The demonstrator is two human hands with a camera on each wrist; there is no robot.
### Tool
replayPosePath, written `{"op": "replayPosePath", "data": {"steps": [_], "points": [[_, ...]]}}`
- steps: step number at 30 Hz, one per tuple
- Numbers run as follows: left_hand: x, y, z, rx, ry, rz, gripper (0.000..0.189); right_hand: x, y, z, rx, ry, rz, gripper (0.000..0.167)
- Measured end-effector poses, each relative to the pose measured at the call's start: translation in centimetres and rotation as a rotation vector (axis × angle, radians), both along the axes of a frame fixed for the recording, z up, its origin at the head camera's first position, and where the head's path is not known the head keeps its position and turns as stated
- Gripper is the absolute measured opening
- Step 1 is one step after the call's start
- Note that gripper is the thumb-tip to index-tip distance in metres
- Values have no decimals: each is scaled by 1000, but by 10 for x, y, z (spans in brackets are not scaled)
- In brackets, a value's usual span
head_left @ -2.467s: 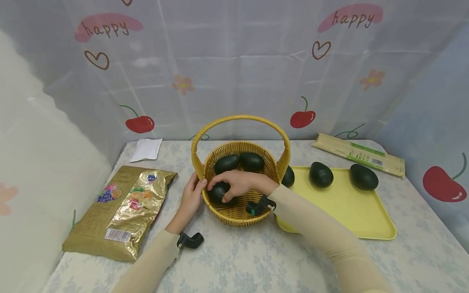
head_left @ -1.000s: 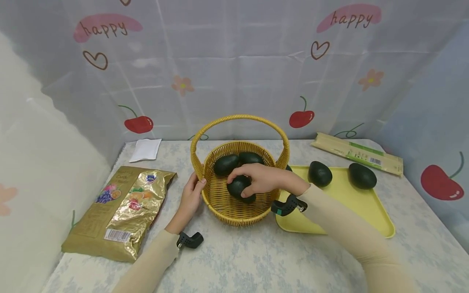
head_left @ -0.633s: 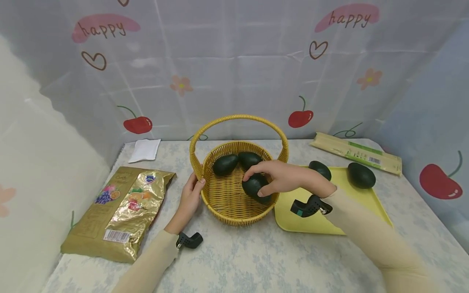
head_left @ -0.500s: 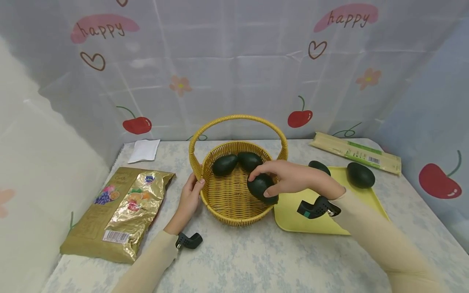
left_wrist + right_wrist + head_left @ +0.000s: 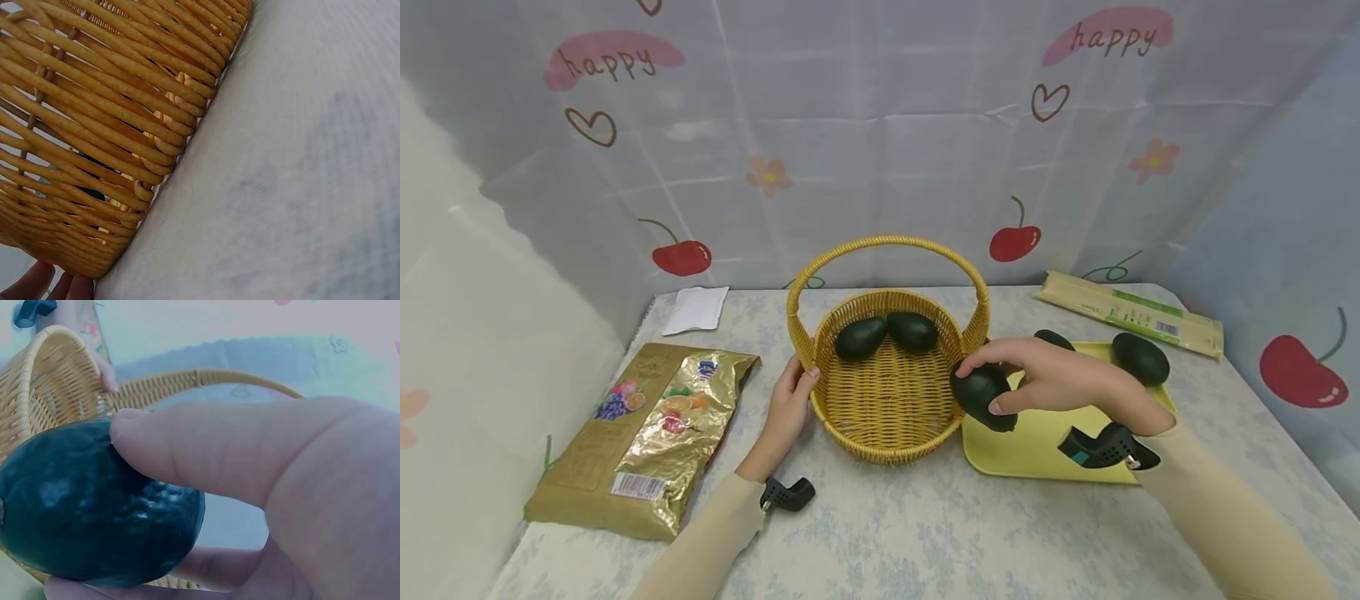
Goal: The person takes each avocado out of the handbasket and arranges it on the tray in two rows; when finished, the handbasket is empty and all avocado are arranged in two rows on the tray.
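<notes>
In the head view a yellow wicker basket with a tall hoop handle stands mid-table. Two dark green avocados lie at its back. My left hand holds the basket's left side, thumb at the rim; the left wrist view shows its fingertips against the outer weave. With thumb and fingers my right hand grips another avocado over the basket's right rim and the tray's left edge. The right wrist view shows this avocado's bumpy skin, the thumb on top.
A yellow tray lies right of the basket, bearing an avocado and another partly hidden behind my right hand. Behind it lies a long flat packet. A gold candy bag and a small white packet are at the left.
My right hand has lifted the avocado from the basket's front left and carried it rightward, out past the right rim. My left hand stays on the basket.
</notes>
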State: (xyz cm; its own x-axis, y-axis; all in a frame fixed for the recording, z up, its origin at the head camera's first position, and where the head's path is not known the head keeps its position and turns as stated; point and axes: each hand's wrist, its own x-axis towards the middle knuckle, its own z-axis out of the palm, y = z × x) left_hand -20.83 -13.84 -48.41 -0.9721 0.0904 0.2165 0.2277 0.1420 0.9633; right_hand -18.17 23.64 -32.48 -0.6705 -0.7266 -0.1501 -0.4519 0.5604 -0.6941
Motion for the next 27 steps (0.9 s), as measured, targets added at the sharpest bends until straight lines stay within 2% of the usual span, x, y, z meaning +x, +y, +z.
{"op": "replayPosePath", "data": {"steps": [7,12,19,27], "points": [[1,2,1,9,2,-13,54,13,27,-13,-70,-76,-85,45],[1,1,2,11,0,-11,54,17,39,-26,-85,-35,-143,45],[0,1,2,9,-2,-7,54,18,41,-56,-128,16,-188,43],[1,1,2,16,-4,-6,54,20,34,-76,-231,-129,-195,46]]}}
